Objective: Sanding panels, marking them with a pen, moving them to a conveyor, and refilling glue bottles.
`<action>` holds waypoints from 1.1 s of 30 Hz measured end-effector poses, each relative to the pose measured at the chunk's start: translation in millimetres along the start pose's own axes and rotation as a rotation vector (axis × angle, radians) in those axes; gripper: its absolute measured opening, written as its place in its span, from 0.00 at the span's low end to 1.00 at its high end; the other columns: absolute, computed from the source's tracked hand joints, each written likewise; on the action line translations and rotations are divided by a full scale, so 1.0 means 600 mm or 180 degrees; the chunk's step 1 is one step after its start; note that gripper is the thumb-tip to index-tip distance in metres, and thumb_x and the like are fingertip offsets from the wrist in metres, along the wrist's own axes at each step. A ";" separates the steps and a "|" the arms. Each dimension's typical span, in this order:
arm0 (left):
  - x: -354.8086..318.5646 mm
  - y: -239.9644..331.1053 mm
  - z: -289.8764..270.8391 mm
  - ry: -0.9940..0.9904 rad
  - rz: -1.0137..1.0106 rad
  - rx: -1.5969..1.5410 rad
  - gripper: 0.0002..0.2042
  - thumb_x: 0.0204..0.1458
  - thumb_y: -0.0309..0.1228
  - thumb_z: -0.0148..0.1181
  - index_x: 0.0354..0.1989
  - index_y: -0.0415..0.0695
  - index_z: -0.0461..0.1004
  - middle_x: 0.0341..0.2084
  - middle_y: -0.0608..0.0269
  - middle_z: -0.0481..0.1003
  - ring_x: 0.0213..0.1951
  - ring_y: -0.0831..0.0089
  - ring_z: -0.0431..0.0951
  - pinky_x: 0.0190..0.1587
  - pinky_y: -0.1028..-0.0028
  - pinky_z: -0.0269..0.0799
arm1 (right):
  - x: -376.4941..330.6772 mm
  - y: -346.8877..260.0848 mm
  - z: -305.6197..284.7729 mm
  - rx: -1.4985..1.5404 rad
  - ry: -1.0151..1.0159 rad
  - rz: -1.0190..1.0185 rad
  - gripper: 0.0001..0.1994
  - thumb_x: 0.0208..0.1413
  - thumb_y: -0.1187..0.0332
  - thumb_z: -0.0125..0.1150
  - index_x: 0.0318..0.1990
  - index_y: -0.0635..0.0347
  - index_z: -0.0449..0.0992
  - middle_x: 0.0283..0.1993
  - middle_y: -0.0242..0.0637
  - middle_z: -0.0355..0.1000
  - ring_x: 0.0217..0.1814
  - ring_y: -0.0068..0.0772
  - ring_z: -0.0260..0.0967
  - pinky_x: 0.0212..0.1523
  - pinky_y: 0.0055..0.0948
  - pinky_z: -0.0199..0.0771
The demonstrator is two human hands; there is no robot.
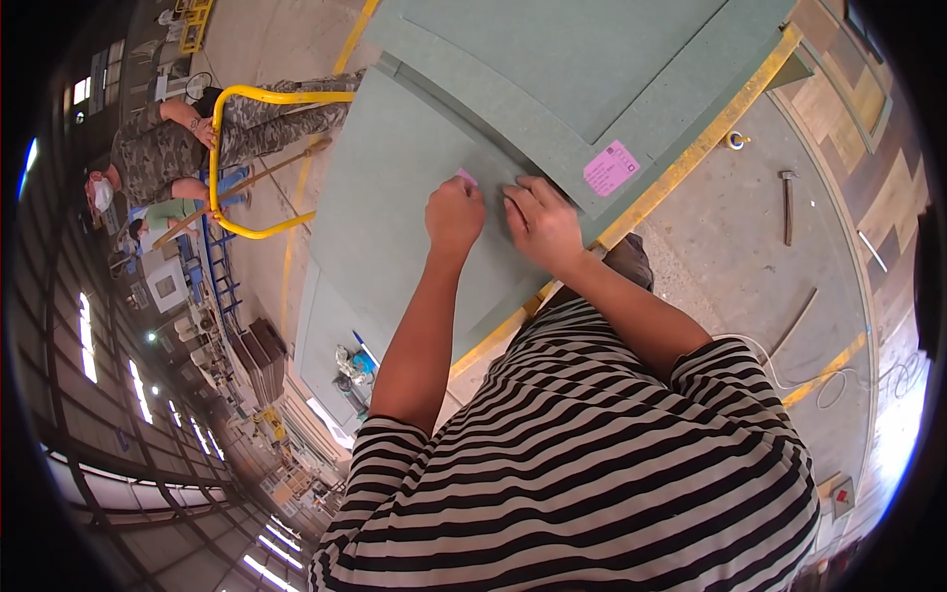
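My left hand (454, 215) is closed on a small pink label (468, 177), pinching it against a grey-green board (395, 197). My right hand (541, 222) lies just to the right, fingers bent and pressing on the same board near the edge of an upper board (552, 79) stacked on it. A second, larger pink label (610, 168) is stuck on the upper board, to the right of my right hand. My arms in striped short sleeves reach up from the lower edge.
A yellow frame edge (691, 158) runs under the boards. Another person in camouflage clothing (178, 138) holds a yellow tubular handle (232, 158) at the left. A hammer (787, 202) and a strip lie on the concrete floor at the right. Bottles (353, 367) stand at the board's near end.
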State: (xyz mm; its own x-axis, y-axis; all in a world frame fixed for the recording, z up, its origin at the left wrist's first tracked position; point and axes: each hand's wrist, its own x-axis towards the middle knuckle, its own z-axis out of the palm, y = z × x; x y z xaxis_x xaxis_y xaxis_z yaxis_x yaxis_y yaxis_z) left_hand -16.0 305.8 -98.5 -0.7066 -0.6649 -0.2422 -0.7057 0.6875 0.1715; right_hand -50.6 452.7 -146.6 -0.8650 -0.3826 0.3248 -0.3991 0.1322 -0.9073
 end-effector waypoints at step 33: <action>0.021 0.045 -0.023 -0.0467 -0.0197 0.1009 0.10 0.47 0.34 0.57 0.29 0.40 0.77 0.30 0.48 0.79 0.36 0.49 0.80 0.38 0.58 0.75 | -0.002 -0.002 0.006 -0.0080 0.0006 -0.0056 0.10 0.48 0.75 0.62 0.39 0.59 0.76 0.40 0.43 0.72 0.37 0.46 0.72 0.36 0.36 0.75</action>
State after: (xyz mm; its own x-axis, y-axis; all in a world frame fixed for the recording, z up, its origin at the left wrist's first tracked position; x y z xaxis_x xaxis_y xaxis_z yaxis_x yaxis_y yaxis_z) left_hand -45.0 312.0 -83.9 -0.6318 -0.6748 -0.3815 -0.6792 0.7191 -0.1471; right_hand -48.2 449.7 -146.5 -0.8583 -0.3832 0.3413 -0.4219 0.1484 -0.8944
